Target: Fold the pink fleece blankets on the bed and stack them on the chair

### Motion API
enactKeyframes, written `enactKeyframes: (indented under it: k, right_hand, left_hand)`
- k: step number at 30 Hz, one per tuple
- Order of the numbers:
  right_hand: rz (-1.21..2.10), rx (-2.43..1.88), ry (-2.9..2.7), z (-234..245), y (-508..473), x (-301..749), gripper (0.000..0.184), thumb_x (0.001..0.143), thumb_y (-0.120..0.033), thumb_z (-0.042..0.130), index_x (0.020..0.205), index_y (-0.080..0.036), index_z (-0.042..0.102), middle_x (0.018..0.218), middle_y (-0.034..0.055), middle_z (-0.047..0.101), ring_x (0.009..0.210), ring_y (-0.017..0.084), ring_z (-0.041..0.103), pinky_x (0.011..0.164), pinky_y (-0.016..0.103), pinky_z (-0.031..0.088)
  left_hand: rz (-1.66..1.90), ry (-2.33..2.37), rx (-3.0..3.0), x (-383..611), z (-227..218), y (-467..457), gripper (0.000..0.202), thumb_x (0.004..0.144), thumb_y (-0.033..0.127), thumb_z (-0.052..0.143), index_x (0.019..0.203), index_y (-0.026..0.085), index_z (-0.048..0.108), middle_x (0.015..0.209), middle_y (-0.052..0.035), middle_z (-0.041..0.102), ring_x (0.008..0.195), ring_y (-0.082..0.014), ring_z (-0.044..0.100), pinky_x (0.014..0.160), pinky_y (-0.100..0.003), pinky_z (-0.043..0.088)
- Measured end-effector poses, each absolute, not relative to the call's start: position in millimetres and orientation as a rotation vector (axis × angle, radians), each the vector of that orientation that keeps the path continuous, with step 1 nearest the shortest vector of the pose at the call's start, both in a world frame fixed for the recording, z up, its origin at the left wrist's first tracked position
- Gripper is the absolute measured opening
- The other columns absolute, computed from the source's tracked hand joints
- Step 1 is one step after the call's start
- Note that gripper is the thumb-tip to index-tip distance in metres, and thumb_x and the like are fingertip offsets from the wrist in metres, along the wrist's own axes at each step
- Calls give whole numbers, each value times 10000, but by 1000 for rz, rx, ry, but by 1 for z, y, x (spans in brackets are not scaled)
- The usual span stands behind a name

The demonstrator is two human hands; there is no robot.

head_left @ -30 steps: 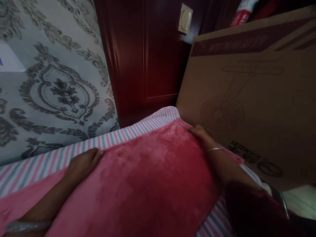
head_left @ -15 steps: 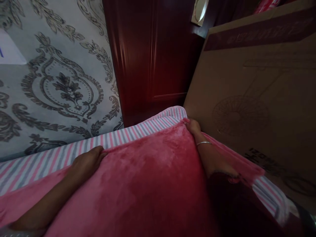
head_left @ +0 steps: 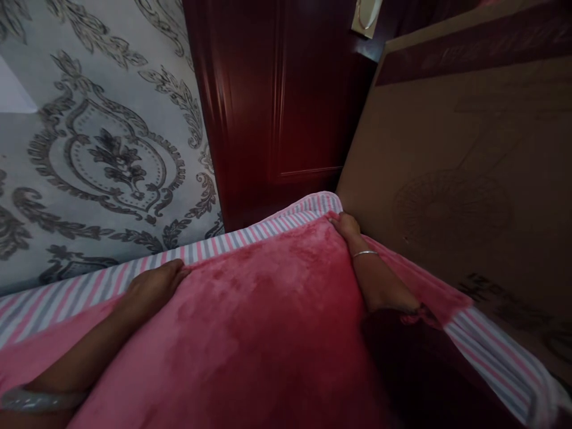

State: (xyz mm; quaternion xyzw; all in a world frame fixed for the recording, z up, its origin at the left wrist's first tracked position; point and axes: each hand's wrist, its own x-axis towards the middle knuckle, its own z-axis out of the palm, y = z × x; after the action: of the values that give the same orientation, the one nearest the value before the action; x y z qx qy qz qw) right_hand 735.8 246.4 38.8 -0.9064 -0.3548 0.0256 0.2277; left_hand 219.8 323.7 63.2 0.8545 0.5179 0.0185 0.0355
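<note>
A: We start with the left hand, and we find its fingers curled in close, gripping the far edge of the red blanket!

B: How far open are they, from where we sit?

A: Hardly at all; we see them bent over that edge, though the undersides of the fingertips are hidden from us.

B: Over to the right hand, then, and we have a pinch! Thumb and fingers close together, grasping the blanket right at its far corner.

A: And we can place that blanket: spread out between both arms, over a striped sheet that shows in a band past the far edge and again down the right side.

B: Just beside the right hand we have a big cardboard box, and past the bedding a dark red panel beside the patterned wall.

A: On the wrists, we spot a pale bangle at left and a thin bracelet at right, above a dark sleeve.
</note>
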Motion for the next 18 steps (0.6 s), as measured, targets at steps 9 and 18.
enactKeyframes:
  k: [9, 18]
  right_hand:
    - [459, -2387, -962, 60, 130, 751, 596, 958, -628, 548, 1125, -95, 758, 1060, 145, 770, 890, 255, 726, 745, 294, 533]
    - [-118, -2924, -965, 48, 34, 721, 520, 997, -553, 515, 1201, -120, 718, 1160, 232, 729, 1127, 293, 693, 913, 324, 501]
  left_hand:
    - [24, 1586, 2638, 225, 73, 316, 400, 1008, 496, 249, 912, 229, 531, 963, -90, 726, 915, -296, 680, 702, -306, 374]
    - [5, 1568, 2765, 228, 73, 315, 433, 1021, 480, 219, 989, 212, 557, 1054, -108, 730, 913, -269, 671, 675, -286, 350]
